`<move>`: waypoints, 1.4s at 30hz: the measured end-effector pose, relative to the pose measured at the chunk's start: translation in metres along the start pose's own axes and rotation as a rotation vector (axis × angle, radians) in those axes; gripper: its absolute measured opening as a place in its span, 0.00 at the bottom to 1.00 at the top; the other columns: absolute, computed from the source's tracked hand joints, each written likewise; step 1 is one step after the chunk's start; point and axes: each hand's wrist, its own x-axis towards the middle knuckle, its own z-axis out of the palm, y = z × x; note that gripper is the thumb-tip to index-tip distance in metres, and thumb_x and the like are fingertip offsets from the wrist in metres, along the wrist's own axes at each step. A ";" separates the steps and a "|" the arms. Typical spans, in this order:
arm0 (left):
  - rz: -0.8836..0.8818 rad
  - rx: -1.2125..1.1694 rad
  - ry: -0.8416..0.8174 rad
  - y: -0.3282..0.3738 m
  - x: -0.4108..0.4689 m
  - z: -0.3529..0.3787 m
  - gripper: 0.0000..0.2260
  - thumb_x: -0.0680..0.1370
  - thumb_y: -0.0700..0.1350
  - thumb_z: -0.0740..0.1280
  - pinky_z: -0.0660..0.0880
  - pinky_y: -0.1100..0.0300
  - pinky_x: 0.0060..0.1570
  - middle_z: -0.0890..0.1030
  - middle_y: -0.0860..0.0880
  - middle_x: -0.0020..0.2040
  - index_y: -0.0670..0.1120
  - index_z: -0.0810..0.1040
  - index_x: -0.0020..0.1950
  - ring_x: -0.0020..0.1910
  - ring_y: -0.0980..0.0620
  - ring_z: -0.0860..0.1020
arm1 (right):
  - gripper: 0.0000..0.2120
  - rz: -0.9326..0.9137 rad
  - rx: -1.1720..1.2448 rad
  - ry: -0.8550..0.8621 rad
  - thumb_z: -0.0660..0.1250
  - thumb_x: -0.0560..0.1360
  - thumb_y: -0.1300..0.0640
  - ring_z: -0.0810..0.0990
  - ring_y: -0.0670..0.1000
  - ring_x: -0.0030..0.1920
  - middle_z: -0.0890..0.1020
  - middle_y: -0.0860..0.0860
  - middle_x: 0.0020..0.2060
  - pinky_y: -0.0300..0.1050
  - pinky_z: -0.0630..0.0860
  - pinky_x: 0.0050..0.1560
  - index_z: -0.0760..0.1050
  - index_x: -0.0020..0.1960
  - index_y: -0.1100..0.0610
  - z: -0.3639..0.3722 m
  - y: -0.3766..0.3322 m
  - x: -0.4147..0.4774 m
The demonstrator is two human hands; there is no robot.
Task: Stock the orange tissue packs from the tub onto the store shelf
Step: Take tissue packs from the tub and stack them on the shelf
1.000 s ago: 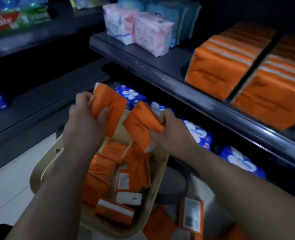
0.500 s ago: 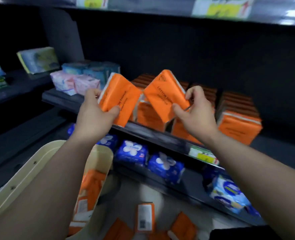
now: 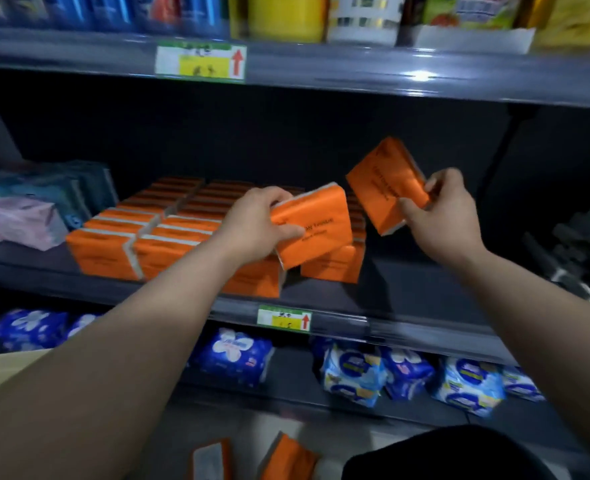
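Beside stacked orange packs [image 3: 113, 251], pink packs [image 3: 19, 220], seemingly tissues.

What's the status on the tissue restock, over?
Left hand and right hand each grip an orange tissue pack. Both packs above shelf rows. Nothing blocking.

You see a red up-arrow on each yellow-and-white paper shelf-edge price tag [image 3: 284, 321], at six and eleven o'clock [image 3: 200, 61]; other print is illegible.
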 end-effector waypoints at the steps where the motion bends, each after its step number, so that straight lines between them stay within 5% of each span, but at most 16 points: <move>1: 0.024 0.029 -0.044 0.005 0.004 0.009 0.22 0.68 0.50 0.76 0.68 0.62 0.52 0.75 0.50 0.55 0.50 0.77 0.59 0.55 0.51 0.75 | 0.12 0.005 -0.012 0.005 0.67 0.72 0.57 0.71 0.44 0.32 0.71 0.44 0.35 0.38 0.65 0.30 0.64 0.49 0.55 -0.005 0.005 0.001; 11: 0.065 0.248 -0.320 0.000 0.033 0.079 0.24 0.72 0.48 0.73 0.68 0.53 0.66 0.69 0.47 0.62 0.50 0.73 0.67 0.62 0.47 0.71 | 0.12 0.048 0.009 -0.019 0.67 0.73 0.58 0.72 0.44 0.32 0.72 0.46 0.36 0.34 0.66 0.27 0.64 0.50 0.56 -0.011 0.043 0.001; 20: 0.071 0.374 -0.174 -0.009 0.035 0.097 0.19 0.68 0.48 0.76 0.71 0.55 0.48 0.74 0.46 0.56 0.48 0.74 0.55 0.55 0.47 0.73 | 0.14 0.045 0.110 -0.075 0.70 0.71 0.59 0.71 0.45 0.29 0.73 0.46 0.33 0.35 0.70 0.30 0.63 0.46 0.55 -0.007 0.064 -0.004; 26: 0.093 0.434 -0.196 -0.009 0.040 0.094 0.21 0.67 0.51 0.76 0.71 0.56 0.46 0.74 0.47 0.56 0.48 0.73 0.56 0.53 0.47 0.74 | 0.18 0.074 0.211 -0.222 0.74 0.64 0.55 0.80 0.55 0.41 0.77 0.49 0.40 0.61 0.80 0.44 0.67 0.46 0.47 -0.007 0.065 -0.008; 30: 0.084 0.489 -0.173 -0.011 0.037 0.087 0.25 0.66 0.54 0.76 0.71 0.54 0.46 0.73 0.47 0.55 0.48 0.72 0.58 0.53 0.46 0.75 | 0.20 0.018 0.110 -0.354 0.75 0.67 0.58 0.81 0.52 0.46 0.80 0.50 0.46 0.53 0.80 0.50 0.71 0.55 0.53 -0.011 0.057 -0.012; 36: 0.041 0.296 -0.264 -0.019 0.034 0.073 0.26 0.67 0.49 0.76 0.75 0.53 0.54 0.76 0.48 0.58 0.50 0.72 0.63 0.55 0.48 0.75 | 0.17 -0.022 0.042 -0.539 0.76 0.66 0.59 0.81 0.48 0.43 0.81 0.48 0.44 0.46 0.79 0.45 0.74 0.51 0.51 -0.003 0.044 -0.021; 42: 0.033 0.231 -0.152 -0.035 0.026 0.053 0.14 0.77 0.46 0.66 0.75 0.51 0.58 0.79 0.47 0.59 0.49 0.76 0.62 0.58 0.48 0.77 | 0.17 -0.077 -0.057 -0.597 0.76 0.65 0.58 0.81 0.49 0.43 0.81 0.48 0.44 0.50 0.79 0.48 0.75 0.51 0.50 0.021 0.032 -0.032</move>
